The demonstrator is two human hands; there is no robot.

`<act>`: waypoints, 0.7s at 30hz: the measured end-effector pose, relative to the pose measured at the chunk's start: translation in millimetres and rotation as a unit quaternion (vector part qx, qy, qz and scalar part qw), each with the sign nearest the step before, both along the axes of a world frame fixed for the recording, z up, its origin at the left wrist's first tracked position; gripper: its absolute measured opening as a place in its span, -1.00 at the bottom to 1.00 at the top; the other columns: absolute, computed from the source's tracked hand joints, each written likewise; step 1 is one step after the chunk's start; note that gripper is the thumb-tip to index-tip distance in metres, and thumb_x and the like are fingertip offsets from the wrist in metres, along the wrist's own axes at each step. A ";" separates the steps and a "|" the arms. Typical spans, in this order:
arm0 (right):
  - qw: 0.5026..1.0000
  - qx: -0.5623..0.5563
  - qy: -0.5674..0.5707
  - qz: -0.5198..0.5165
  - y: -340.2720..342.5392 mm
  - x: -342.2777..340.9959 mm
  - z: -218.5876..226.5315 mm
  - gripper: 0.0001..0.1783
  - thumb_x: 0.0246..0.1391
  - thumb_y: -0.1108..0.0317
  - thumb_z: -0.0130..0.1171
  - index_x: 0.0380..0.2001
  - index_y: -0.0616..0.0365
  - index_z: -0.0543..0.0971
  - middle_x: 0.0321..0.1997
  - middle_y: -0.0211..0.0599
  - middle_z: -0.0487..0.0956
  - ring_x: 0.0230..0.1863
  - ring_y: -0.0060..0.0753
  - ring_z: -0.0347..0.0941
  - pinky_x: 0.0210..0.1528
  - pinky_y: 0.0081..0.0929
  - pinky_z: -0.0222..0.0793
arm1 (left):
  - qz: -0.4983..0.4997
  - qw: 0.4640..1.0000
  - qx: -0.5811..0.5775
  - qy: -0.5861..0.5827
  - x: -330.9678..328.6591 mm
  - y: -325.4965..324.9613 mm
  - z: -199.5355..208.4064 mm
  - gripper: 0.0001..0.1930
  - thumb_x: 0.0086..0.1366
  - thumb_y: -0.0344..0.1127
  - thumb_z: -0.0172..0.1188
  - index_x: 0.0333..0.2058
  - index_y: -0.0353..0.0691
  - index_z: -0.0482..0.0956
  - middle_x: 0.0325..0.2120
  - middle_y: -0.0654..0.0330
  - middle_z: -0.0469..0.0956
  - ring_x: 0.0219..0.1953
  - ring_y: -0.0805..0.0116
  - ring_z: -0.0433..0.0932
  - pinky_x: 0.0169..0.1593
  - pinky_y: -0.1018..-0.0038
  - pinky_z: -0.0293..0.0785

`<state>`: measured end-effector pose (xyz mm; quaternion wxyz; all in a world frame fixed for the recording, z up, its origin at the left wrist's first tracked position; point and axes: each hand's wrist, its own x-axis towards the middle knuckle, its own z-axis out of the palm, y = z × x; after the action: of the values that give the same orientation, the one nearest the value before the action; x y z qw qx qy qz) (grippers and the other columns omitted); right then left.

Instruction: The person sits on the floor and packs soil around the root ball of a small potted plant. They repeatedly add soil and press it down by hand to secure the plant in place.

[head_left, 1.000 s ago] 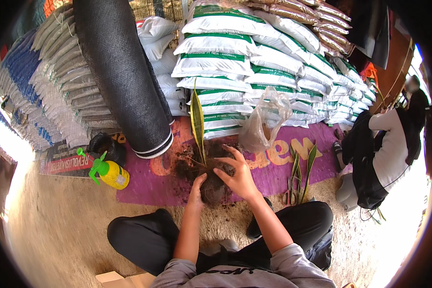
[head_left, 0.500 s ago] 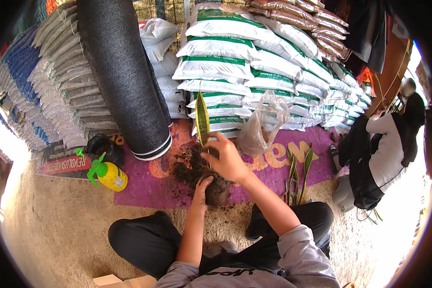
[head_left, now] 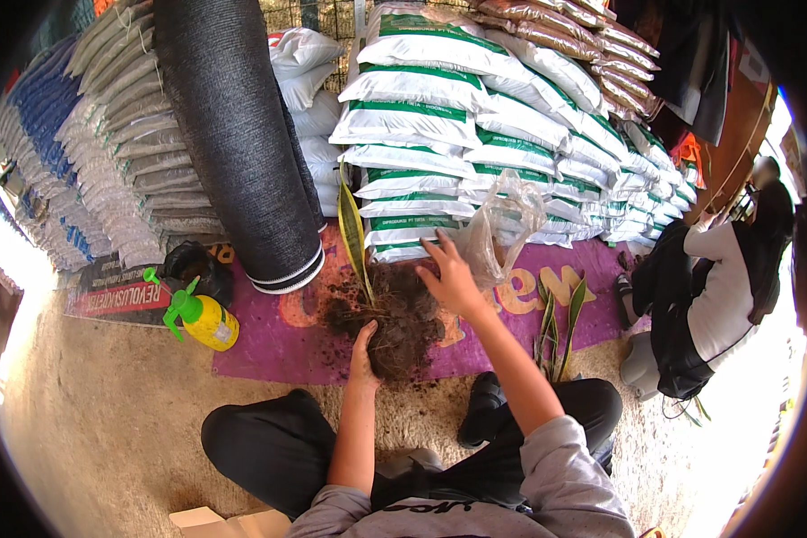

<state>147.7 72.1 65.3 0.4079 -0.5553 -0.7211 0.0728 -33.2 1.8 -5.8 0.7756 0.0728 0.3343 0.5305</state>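
Observation:
A snake plant with one yellow-edged leaf [head_left: 351, 229] leans up and to the left above a dark, fibrous root ball [head_left: 399, 348]. Against the left side of that root ball, my left hand [head_left: 364, 354] is closed, gripping it with the thumb on top. My right hand [head_left: 453, 280] is open, its fingers spread, just over the far right edge of the loose soil [head_left: 412, 291]. It holds nothing. Beside it stands a clear plastic bag [head_left: 500, 235] with brownish contents; whether the hand touches it I cannot tell.
A purple printed sheet [head_left: 260, 345] lies under the soil. To the left stands a yellow-and-green spray bottle [head_left: 208, 323]; to the right are more snake plants [head_left: 554, 327]. Stacked white sacks [head_left: 412, 117] and a black mesh roll [head_left: 238, 134] are behind. A person [head_left: 717, 278] crouches at right.
My right hand has let go of the plant and moved right, its fingers opening. The leaf now tilts further left, and the root ball shows more fully.

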 end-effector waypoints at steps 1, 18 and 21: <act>0.997 -0.007 0.057 0.044 -9.9 -8.3 3.9 -0.50 0.03 0.28 0.15 0.04 0.23 0.39 0.17 0.18 0.28 0.15 0.21 0.23 0.16 -0.18 0.20 | 0.012 1.000 -0.009 0.014 -0.5 0.6 0.8 -0.58 0.18 -0.08 0.10 -0.12 -0.29 0.48 -0.21 0.04 0.55 -0.21 0.16 0.56 -0.12 0.28 0.50; 0.957 -0.180 0.138 0.178 -77.6 -44.8 -12.0 -0.36 0.28 0.04 -0.39 0.30 0.20 0.00 0.39 -0.04 -0.04 0.41 -0.07 -0.22 0.38 -0.16 -0.44 | 0.020 0.999 0.047 -0.013 11.8 1.4 3.2 -0.55 0.24 -0.05 0.08 -0.06 -0.29 0.43 -0.16 0.07 0.53 -0.18 0.27 0.55 -0.13 0.39 0.50; 0.959 -0.142 0.197 0.145 -52.1 -22.4 8.9 -0.23 0.23 -0.19 -0.50 0.34 0.00 -0.28 0.44 -0.17 -0.38 0.44 -0.13 -0.53 0.31 0.09 -0.70 | -0.005 0.998 0.060 -0.037 12.8 -1.5 23.9 -0.49 0.20 0.01 0.11 -0.05 -0.31 0.43 -0.19 0.00 0.54 -0.24 0.18 0.57 -0.18 0.27 0.54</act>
<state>125.2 20.0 74.3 0.4436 -0.4718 -0.6816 0.3406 -20.4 0.4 18.1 0.7845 0.1011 0.2729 0.5476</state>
